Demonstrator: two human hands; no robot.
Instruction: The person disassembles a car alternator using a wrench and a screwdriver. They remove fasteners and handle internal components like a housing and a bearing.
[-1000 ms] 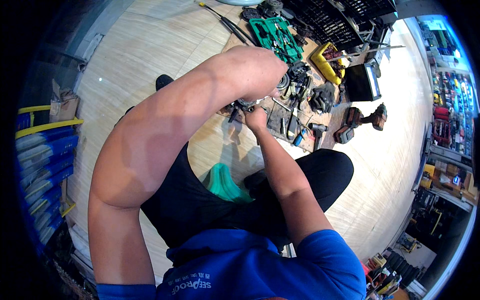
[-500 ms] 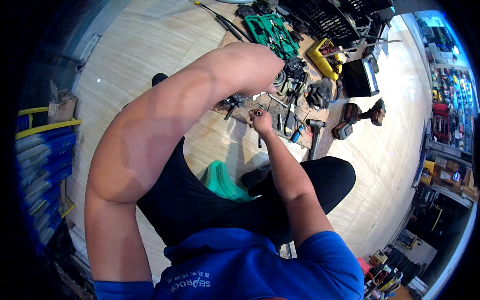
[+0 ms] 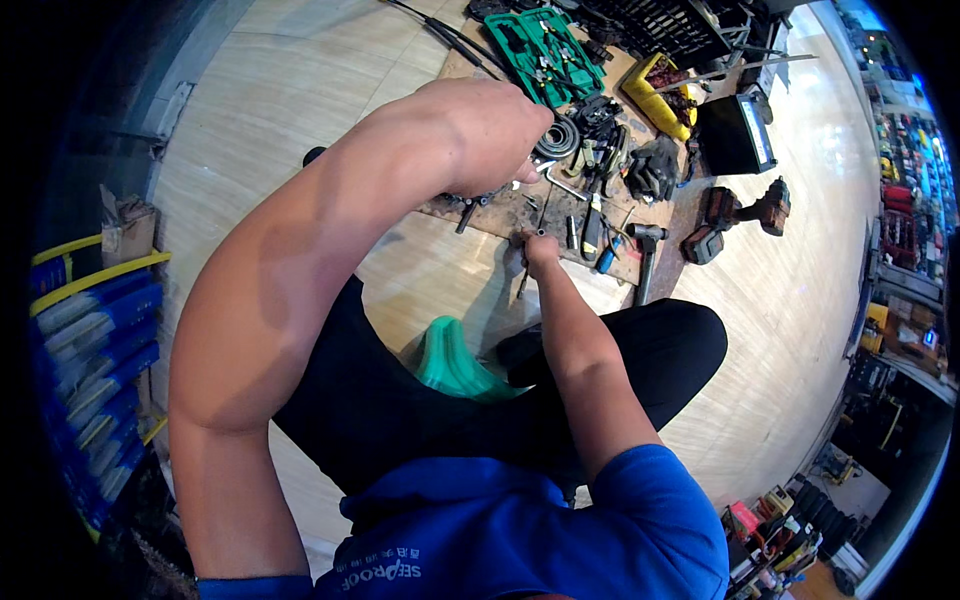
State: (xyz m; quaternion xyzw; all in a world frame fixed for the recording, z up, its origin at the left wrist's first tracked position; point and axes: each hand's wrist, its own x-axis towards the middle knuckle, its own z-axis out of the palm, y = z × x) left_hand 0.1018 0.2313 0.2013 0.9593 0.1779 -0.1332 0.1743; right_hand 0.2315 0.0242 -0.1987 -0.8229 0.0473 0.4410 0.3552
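My left hand [image 3: 500,140] reaches over the far left of the cardboard mat [image 3: 490,222], its fingers curled down. My forearm and the back of the hand hide what it grips. Round metal rings [image 3: 557,138], like bearings, lie just beyond it, and small dark metal parts [image 3: 466,212] show below the wrist. Lower down, at the mat's near edge, my right hand [image 3: 542,252] is closed around a slim metal socket wrench [image 3: 523,283]. A round hollow end shows at the top of that fist, and the dark shaft sticks out toward me.
Beyond lie an open green tool case [image 3: 540,58], a yellow container [image 3: 655,98] and a black box [image 3: 738,136]. Right of my right hand are a hammer [image 3: 647,250], a dark glove [image 3: 654,168] and a cordless power tool [image 3: 745,210]. A green stool [image 3: 455,365] stands between my legs.
My left hand has drawn back a little to the left, uncovering more of the metal rings. My right hand has shifted slightly right and down, still gripping the socket wrench.
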